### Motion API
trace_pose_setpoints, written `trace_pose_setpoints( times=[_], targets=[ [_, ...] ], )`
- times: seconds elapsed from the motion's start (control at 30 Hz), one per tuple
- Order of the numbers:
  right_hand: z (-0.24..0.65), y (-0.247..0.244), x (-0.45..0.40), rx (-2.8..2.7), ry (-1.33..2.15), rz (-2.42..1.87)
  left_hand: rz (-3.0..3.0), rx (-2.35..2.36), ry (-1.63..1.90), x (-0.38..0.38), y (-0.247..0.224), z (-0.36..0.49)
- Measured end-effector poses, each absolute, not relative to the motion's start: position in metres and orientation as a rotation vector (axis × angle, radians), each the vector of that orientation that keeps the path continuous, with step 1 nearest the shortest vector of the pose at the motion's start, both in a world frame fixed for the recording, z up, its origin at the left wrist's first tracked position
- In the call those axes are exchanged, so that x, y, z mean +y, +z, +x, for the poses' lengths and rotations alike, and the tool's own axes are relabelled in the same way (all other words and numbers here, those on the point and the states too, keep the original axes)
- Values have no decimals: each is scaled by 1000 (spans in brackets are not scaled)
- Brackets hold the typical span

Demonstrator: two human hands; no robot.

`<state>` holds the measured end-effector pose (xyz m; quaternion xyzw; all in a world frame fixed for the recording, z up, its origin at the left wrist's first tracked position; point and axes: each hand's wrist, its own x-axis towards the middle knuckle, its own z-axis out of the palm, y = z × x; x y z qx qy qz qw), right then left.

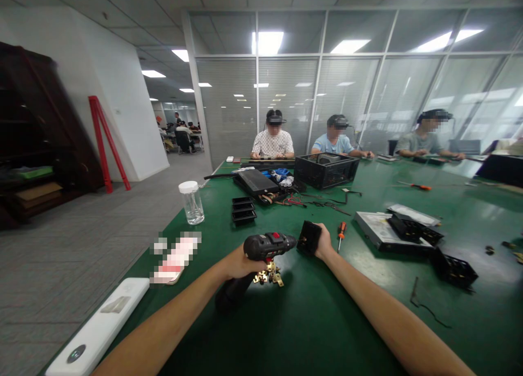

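My left hand point(241, 266) is wrapped round the grip of a black cordless drill point(265, 246), whose chuck points right. In my right hand point(324, 242) is a small black plastic box-shaped part point(309, 238), tilted up close to the drill's tip. Whether the bit touches the part, I cannot make out. A pile of small brass-coloured metal pieces point(269, 275) lies on the green table below the drill, partly hidden by my left hand. Just right of my right hand rests a screwdriver point(341, 235) with an orange and black handle.
Black trays point(243, 211) and a clear jar with a white lid point(192, 204) stand left. A white device point(100, 327) lies along the left edge. Black housings point(454, 267) and a flat metal unit point(384, 231) are right. A black computer case point(326, 170) stands far back, before seated people.
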<state>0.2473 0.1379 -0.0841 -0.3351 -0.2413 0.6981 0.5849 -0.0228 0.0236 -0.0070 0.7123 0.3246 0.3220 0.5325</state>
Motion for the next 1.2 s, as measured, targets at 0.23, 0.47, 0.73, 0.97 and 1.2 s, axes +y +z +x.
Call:
trace_pose_setpoints(
  times=[0.23,0.47,0.73,0.97,1.2],
  targets=[
    [248,-85,139,-552,1635,-763,1730,760,757,25,-9,-24],
    [248,-85,139,-576,1638,-765,1724,786,738,24,-9,-24],
    [247,-86,139,-570,1617,-772,1685,762,766,25,-9,-23],
    [247,-85,138,-582,1614,-761,1709,781,764,23,-6,-23],
    [246,-83,137,-580,1609,-792,1687,803,758,23,-8,-23]
  ],
)
